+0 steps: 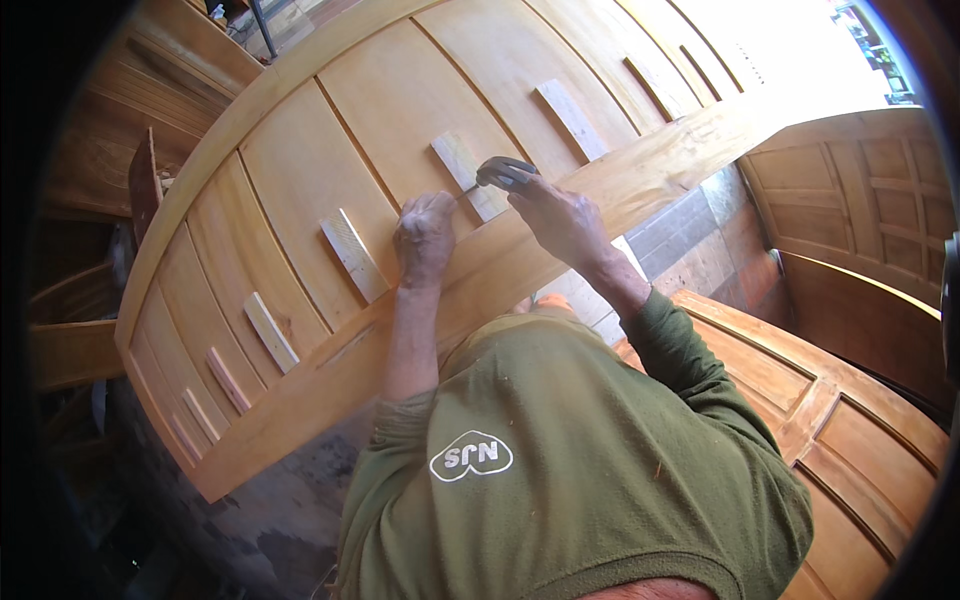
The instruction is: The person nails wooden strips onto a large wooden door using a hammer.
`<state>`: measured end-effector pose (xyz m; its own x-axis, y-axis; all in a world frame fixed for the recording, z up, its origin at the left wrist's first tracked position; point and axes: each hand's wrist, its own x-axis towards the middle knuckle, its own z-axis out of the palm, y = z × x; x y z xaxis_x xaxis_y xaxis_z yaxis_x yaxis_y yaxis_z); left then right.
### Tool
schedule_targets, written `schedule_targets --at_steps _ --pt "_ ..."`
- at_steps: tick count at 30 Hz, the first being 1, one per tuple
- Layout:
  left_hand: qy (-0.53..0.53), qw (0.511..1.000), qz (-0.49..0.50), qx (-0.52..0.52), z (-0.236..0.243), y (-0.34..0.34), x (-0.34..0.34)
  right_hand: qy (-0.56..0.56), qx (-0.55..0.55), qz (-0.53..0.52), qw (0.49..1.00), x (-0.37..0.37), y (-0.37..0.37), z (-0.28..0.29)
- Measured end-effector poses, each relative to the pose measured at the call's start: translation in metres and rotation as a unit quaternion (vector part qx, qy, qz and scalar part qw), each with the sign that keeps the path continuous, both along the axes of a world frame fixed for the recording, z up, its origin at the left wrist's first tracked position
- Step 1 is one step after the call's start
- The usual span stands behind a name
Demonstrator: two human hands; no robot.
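A large light-brown wooden panel (pixel 345 120) with long grooves lies in front of me, with a broad smooth rail (pixel 640 170) along its near side. My right hand (pixel 560 220) is closed around a dark, curved-topped hand tool (pixel 505 168) whose exact kind I cannot make out. From it a thin shaft slants down toward my left hand (pixel 424 238). That hand is curled shut above the panel, and what sits in its fingers is hidden. Just beneath the tool lies a pale flat wood strip (pixel 455 160), partly covered by it. Another strip (pixel 352 255) lies left of my left hand.
More small strips, such as a pale one (pixel 271 332) and one farther right (pixel 572 120), lie along the panel. Panelled wooden doors stand at right (pixel 860 190) and lie at lower right (pixel 850 430). Wooden pieces (pixel 150 100) are stacked at left. Tiled floor (pixel 690 235) shows between.
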<state>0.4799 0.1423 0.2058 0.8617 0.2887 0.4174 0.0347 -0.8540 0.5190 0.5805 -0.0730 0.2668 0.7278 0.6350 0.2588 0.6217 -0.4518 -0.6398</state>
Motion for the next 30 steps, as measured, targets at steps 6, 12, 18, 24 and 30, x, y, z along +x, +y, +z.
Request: schedule_targets --at_steps 6,12,18,24,30 --pt "-0.015 1.0 -0.02 -0.005 0.002 -0.003 0.005 -0.039 0.065 -0.033 0.997 -0.003 0.0 -0.017" --pt "-0.007 1.0 -0.005 0.014 0.002 -0.003 0.003 -0.056 0.025 -0.03 0.998 -0.006 -0.003 -0.003" --pt "0.011 1.0 0.01 0.017 0.0 -0.005 0.002 -0.058 0.238 -0.041 0.969 -0.013 0.003 0.003" --pt "0.003 1.0 0.001 0.024 -0.004 -0.001 -0.002 -0.085 0.029 -0.031 0.995 0.0 -0.002 0.004" --pt "-0.018 0.999 -0.007 0.042 0.001 -0.004 0.003 -0.036 -0.071 -0.021 0.997 -0.014 0.003 -0.009"
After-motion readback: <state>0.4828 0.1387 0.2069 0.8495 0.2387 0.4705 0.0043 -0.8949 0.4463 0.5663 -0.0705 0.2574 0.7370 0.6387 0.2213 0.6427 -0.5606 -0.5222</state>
